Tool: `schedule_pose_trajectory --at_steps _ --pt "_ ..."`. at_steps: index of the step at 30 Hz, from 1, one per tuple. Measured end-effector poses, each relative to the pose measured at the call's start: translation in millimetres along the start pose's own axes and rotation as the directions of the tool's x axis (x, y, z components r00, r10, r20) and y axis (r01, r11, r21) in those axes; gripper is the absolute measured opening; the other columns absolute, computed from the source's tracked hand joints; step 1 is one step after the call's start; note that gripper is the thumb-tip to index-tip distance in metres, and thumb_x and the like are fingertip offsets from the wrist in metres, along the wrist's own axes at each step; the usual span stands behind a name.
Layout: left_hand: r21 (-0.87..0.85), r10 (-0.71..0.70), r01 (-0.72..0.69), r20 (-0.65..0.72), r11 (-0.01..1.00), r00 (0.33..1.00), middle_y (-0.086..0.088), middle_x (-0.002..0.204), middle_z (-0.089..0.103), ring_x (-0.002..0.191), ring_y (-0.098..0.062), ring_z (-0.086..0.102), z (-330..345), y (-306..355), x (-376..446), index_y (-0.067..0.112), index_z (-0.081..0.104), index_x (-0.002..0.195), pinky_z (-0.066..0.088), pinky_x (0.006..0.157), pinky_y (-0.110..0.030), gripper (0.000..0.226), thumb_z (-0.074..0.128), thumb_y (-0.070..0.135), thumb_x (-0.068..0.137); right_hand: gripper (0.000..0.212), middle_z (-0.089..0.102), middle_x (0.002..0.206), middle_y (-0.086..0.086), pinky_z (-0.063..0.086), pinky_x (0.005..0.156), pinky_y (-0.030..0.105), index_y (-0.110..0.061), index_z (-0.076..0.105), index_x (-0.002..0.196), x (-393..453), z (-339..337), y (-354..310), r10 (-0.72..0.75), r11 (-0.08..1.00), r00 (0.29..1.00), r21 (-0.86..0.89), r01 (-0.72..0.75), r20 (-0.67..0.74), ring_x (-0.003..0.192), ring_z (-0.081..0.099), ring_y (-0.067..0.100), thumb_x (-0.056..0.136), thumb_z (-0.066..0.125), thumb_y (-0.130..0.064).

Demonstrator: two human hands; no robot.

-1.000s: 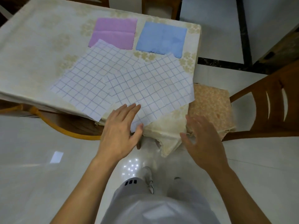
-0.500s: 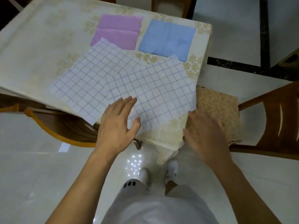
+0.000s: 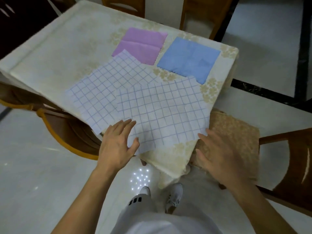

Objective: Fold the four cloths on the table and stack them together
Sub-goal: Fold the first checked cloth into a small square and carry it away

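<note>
Four cloths lie flat on the table. A pink cloth (image 3: 141,44) and a blue cloth (image 3: 189,59) are at the far side. A white checked cloth (image 3: 103,92) overlaps the pink one's near corner. A second checked cloth (image 3: 165,112) lies nearest, overlapping the first and hanging over the table's near edge. My left hand (image 3: 116,146) rests with straight fingers on this cloth's near left corner, thumb at its edge. My right hand (image 3: 217,154) hovers spread by its near right corner, fingertips close to the edge.
A cream patterned tablecloth (image 3: 55,53) covers the table, its corner hanging down near my feet. A cushioned wooden chair (image 3: 239,135) stands right under my right hand, another chair (image 3: 55,127) at the left, two more behind the table.
Both hands have moved forward to the near checked cloth's lower corners. The camera has shifted closer over the table.
</note>
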State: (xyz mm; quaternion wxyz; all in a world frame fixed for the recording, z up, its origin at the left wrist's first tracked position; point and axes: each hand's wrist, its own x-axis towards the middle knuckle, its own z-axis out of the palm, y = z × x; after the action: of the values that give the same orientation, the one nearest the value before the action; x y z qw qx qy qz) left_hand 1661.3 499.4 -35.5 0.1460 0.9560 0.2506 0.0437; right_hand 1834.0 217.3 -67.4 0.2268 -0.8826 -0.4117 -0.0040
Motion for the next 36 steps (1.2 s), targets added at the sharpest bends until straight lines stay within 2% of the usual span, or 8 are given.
schedule_pose_trajectory --at_steps 4,10,15,19,22,25,33,36 --pt "0.096 -0.027 0.025 0.017 0.995 0.999 -0.006 0.142 0.057 0.132 -0.028 0.050 19.3 -5.9 3.2 0.018 0.056 0.136 0.040 0.109 -0.052 0.059 0.040 0.051 0.091 0.044 0.064 0.130 0.014 0.050 0.098 0.059 -0.008 0.072 0.116 19.8 11.5 29.4 -0.130 0.991 0.991 -0.016 0.130 -0.025 0.123 0.058 0.036 0.091 0.051 -0.037" --pt "0.159 0.043 -0.038 -0.029 0.987 0.999 -0.008 0.135 0.061 0.128 -0.029 0.053 46.3 1.0 5.5 0.015 0.066 0.120 0.040 0.109 -0.050 0.045 0.056 0.044 0.087 0.032 0.069 0.124 0.007 0.046 0.103 0.055 -0.013 0.077 0.107 41.7 37.6 64.3 -0.344 0.932 0.939 -0.123 0.342 0.007 0.121 0.059 0.031 0.094 0.054 -0.030" --pt "0.172 0.098 -0.107 0.065 0.979 0.993 -0.010 0.138 0.057 0.127 -0.030 0.053 82.1 5.9 11.7 0.017 0.068 0.113 0.041 0.108 -0.054 0.040 0.066 0.044 0.084 0.023 0.070 0.122 0.008 0.043 0.106 0.056 -0.013 0.078 0.102 61.2 73.6 80.4 -0.442 0.882 0.896 -0.163 0.442 0.038 0.118 0.062 0.031 0.085 0.067 -0.023" --pt "0.176 0.144 -0.167 0.136 0.970 0.980 -0.009 0.136 0.058 0.127 -0.030 0.054 110.3 4.3 14.3 0.017 0.070 0.106 0.039 0.110 -0.056 0.037 0.068 0.043 0.080 0.029 0.069 0.125 0.007 0.032 0.114 0.054 -0.015 0.078 0.097 67.7 95.3 91.2 -0.461 0.848 0.880 -0.234 0.475 0.117 0.122 0.059 0.029 0.088 0.053 -0.028" --pt "0.174 0.166 -0.184 0.110 0.968 0.980 -0.011 0.139 0.057 0.128 -0.031 0.053 125.6 3.5 18.1 0.016 0.071 0.102 0.037 0.111 -0.055 0.033 0.068 0.041 0.081 0.018 0.065 0.131 0.008 0.031 0.113 0.055 -0.016 0.077 0.092 68.6 101.6 89.0 -0.432 0.848 0.891 -0.274 0.454 0.138 0.125 0.057 0.030 0.081 0.066 -0.025" --pt "0.173 0.147 -0.159 0.079 0.972 0.986 -0.012 0.145 0.051 0.133 -0.033 0.048 140.4 3.0 20.7 0.016 0.069 0.099 0.033 0.113 -0.056 0.031 0.069 0.041 0.081 0.019 0.062 0.135 0.010 0.031 0.113 0.057 -0.015 0.076 0.091 65.4 106.7 87.4 -0.420 0.846 0.893 -0.287 0.450 0.162 0.128 0.053 0.030 0.073 0.078 -0.021" --pt "0.215 0.159 -0.171 0.074 0.961 0.985 -0.010 0.153 0.042 0.138 -0.034 0.042 157.7 -2.0 21.9 0.016 0.070 0.101 0.027 0.114 -0.063 0.029 0.069 0.038 0.081 0.005 0.062 0.136 0.013 0.035 0.112 0.058 -0.011 0.073 0.081 61.6 122.1 92.6 -0.458 0.823 0.875 -0.298 0.483 0.156 0.127 0.057 0.031 0.077 0.071 -0.013" --pt "0.229 0.151 -0.161 0.062 0.960 0.987 -0.010 0.155 0.039 0.139 -0.038 0.039 161.6 -2.5 23.3 0.014 0.069 0.100 0.026 0.113 -0.065 0.030 0.069 0.036 0.080 0.006 0.060 0.138 0.014 0.034 0.112 0.059 -0.010 0.072 0.082 62.8 128.3 92.1 -0.473 0.810 0.867 -0.311 0.497 0.153 0.128 0.056 0.031 0.082 0.066 -0.010"
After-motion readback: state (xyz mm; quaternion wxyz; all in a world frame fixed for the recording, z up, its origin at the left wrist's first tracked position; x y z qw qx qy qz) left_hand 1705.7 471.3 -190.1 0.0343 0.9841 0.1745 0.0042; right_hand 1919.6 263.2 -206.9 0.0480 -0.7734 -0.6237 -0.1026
